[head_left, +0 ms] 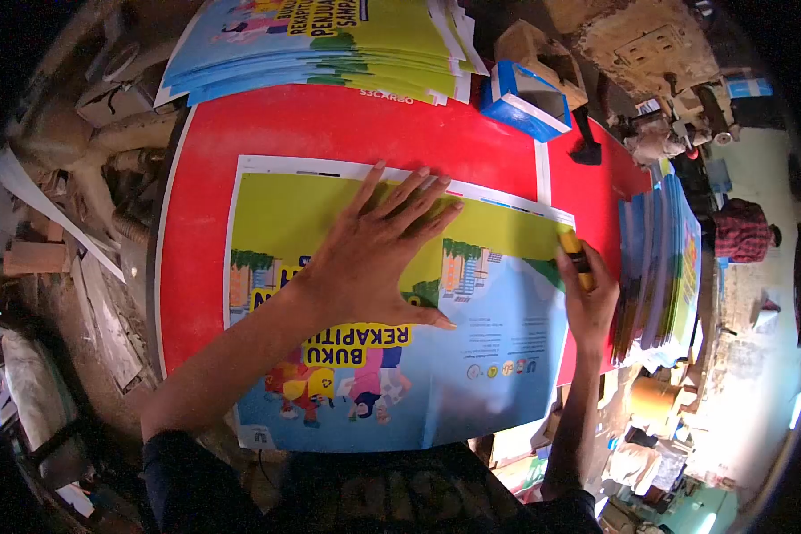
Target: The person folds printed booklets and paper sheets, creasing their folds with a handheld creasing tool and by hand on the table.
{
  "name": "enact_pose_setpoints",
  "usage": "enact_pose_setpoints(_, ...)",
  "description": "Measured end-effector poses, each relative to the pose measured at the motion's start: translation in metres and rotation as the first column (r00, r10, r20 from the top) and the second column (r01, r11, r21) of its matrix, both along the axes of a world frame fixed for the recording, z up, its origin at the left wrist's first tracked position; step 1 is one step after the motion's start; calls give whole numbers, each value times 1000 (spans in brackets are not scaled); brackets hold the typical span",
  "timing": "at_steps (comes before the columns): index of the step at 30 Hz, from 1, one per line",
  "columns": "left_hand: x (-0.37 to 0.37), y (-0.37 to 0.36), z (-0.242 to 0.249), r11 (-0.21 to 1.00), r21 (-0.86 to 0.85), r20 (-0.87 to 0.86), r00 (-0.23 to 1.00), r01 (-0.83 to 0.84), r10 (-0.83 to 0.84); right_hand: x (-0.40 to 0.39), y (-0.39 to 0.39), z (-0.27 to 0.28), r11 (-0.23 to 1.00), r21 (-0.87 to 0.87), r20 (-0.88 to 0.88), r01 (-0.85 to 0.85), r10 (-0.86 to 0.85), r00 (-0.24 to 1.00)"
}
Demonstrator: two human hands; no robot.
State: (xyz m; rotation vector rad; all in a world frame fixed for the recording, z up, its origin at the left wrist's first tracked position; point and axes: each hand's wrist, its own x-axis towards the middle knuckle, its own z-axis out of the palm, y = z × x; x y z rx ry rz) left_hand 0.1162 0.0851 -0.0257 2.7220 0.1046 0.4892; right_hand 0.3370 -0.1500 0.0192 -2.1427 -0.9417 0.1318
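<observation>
A printed cover sheet [498,294], green and blue with upside-down lettering "BUKU REKAPITU...", lies flat on the red tabletop [454,133]. My left hand [374,245] is spread on the sheet's upper middle, fingers pointing to its far edge and thumb out to the right. At the sheet's right edge, my right hand [589,289] is closed around a yellow stick-like tool [576,254] with a dark band. Its tip rests near the sheet's upper right corner; whether it has a blade cannot be seen.
A stack of similar printed sheets [329,58] sits at the table's far side. Beside it stands a blue and white box [525,100] near a dark brush-like object [586,142]. Another stack [663,267] is at the right. Another person [740,230] in a checked shirt is farther right.
</observation>
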Motion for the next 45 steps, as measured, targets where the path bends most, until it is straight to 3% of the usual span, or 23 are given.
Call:
enact_pose_setpoints(2, 0, 1, 3, 1000, -14, -7, 1000, 16, -16, 14, -21, -1, 975, -190, 112, 112, -92, 989)
enact_pose_setpoints(4, 0, 1, 5, 1000, -9, -13, 1000, 10, -10, 4, -27, -3, 985, -151, 115, 89, -71, 991)
enact_pose_setpoints(6, -1, -1, 7, 1000, -6, -31, 999, 23, -23, -22, -30, -2, 998, -36, -170, -42, 35, 985)
enact_pose_setpoints(12, 0, -3, 13, 999, 27, -71, 997, 45, -43, -70, 10, 13, 875, -73, 16, -478, 480, 877)
enact_pose_setpoints(18, -2, 0, 10, 1000, -4, -47, 999, 18, -19, -66, 38, 3, 800, -167, 77, -576, 593, 802)
enact_pose_setpoints(24, -1, -1, 0, 998, -48, -5, 1000, 27, -28, -69, 46, -2, 801, -118, -32, -588, 588, 808)
enact_pose_setpoints(27, -2, -1, 1, 1000, -27, -2, 1000, 16, -16, -71, 46, -2, 782, -149, 94, -605, 620, 779)
enact_pose_setpoints(29, -2, 0, 0, 999, -34, -8, 1000, 29, -30, -68, 42, -6, 747, -174, 297, -641, 661, 689)
enact_pose_setpoints(33, -2, 1, -1, 1000, 6, 27, 999, 24, -24, -69, 40, -3, 740, -205, 424, -640, 657, 623)
enact_pose_setpoints(36, -2, 1, -1, 1000, -16, 0, 1000, 23, -23, -66, 35, -8, 741, -229, 348, -632, 668, 657)
enact_pose_setpoints(38, -1, 1, -2, 999, -24, -1, 1000, 26, -26, -73, 32, -14, 886, -47, 121, -460, 463, 878)
enact_pose_setpoints(40, -1, -1, 0, 1000, 4, 12, 1000, 15, -15, -82, 38, -4, 971, 0, -76, -237, 236, 969)
enact_pose_setpoints(42, -1, -1, 0, 999, 39, 25, 1000, 12, -13, -85, 43, 10, 994, 51, -344, -100, 112, 932)
enact_pose_setpoints(45, -1, 0, 1, 999, 16, -30, 999, 31, -31, -92, 46, 5, 984, 31, -304, -174, 175, 936)
